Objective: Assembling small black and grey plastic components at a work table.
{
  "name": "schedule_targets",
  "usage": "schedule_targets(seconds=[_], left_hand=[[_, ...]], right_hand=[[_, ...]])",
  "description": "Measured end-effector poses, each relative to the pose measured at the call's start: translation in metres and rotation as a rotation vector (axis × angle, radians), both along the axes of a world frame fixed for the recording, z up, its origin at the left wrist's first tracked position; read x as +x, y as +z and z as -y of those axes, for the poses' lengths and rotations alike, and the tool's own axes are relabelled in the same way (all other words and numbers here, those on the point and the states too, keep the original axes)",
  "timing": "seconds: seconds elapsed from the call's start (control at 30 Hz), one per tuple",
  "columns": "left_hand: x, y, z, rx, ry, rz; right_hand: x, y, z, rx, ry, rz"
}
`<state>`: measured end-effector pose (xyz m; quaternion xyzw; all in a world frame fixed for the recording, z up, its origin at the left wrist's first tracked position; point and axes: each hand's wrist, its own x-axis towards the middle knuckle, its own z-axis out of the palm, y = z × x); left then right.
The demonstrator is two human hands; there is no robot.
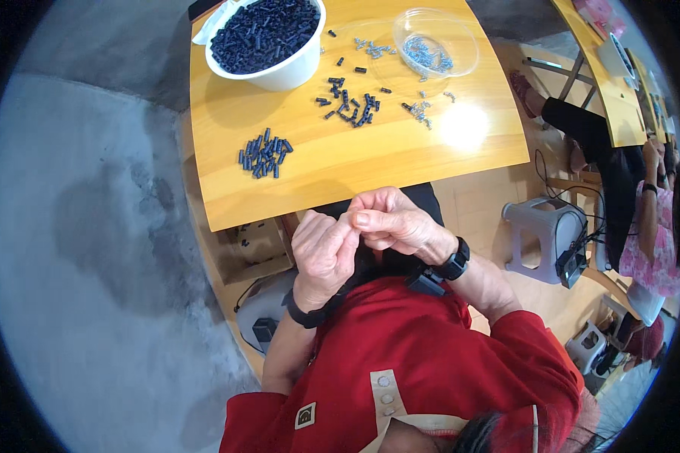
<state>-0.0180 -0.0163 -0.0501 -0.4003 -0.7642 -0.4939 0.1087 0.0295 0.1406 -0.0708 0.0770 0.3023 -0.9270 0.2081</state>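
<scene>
My left hand [326,245] and my right hand [394,220] meet just off the near edge of the wooden table [400,155], fingertips pressed together. Both are closed; whatever they pinch is hidden or too small to make out. Beyond them lies a neat pile of short black cylindrical pieces [264,155]. A looser scatter of the same black pieces [353,106] spreads farther back. Small shiny clear or metallic pieces [419,115] lie to the right of that scatter. A clear round plastic tub [461,57] at the back right holds more of the small shiny pieces.
A white bowl [279,75] heaped with black pieces stands at the back left. Grey wall [121,211] runs along the left. On the right are a plastic stool [540,234] with cables, and another person [653,226] seated at another table [612,98].
</scene>
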Motion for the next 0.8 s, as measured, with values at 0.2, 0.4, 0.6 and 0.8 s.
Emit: schedule_targets(seconds=[0.2, 0.4, 0.6, 0.8], left_hand=[[-0.007, -0.001, 0.006, -0.035, 0.009, 0.014], [-0.021, 0.001, 0.015, -0.038, 0.077, 0.038], [-0.075, -0.014, 0.037, -0.234, 0.471, 0.128], [-0.117, -0.028, 0.04, -0.419, 0.588, 0.038]], right_hand=[[-0.007, -0.002, 0.01, -0.032, -0.025, 0.013], [-0.021, 0.008, 0.007, 0.19, 0.027, 0.035], [-0.041, 0.01, -0.02, 1.273, -0.38, -0.181], [-0.065, 0.013, -0.049, 1.811, -0.603, -0.312]])
